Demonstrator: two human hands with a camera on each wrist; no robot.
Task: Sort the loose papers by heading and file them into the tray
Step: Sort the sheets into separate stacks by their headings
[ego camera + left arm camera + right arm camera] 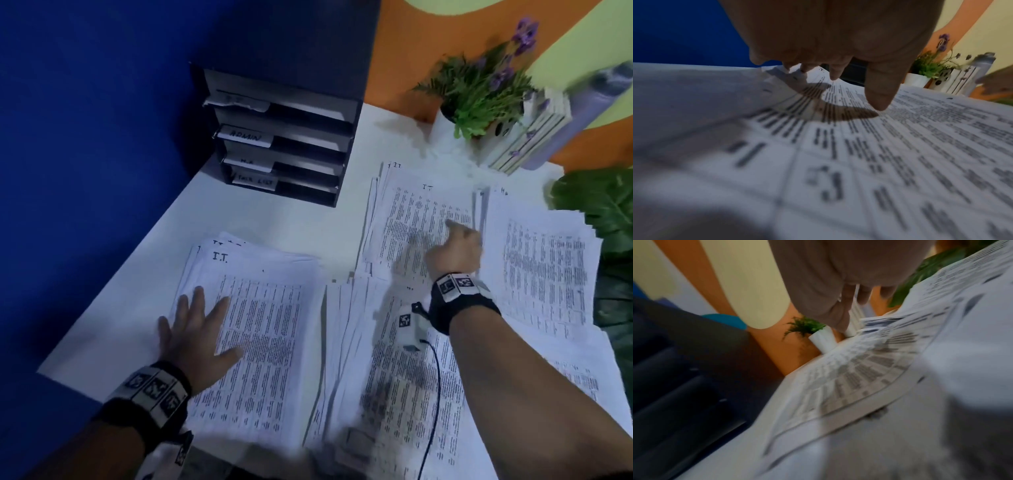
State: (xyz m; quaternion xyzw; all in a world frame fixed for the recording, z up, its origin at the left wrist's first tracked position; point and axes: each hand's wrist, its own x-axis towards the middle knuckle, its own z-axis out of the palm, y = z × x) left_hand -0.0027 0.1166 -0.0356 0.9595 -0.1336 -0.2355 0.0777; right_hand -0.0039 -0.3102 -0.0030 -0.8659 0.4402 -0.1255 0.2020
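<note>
Several stacks of printed sheets cover the white table. My left hand (195,329) lies flat with spread fingers on the near-left stack headed I.T. (267,308); in the left wrist view its thumb (879,97) and fingertips touch that top sheet (900,146). My right hand (459,246) reaches over the far middle stack (411,212), also headed I.T., and its curled fingers hold the raised edge of a sheet (480,209) that stands almost upright. The right wrist view is blurred. The dark tiered file tray (284,137), with labels such as ADMIN, stands at the back left.
A potted plant with purple flowers (479,92) and a white slatted crate (527,137) stand at the back right. A large green leaf (596,202) overhangs the right edge. More sheets lie at the right (541,267) and near middle (376,377). The blue wall borders the left.
</note>
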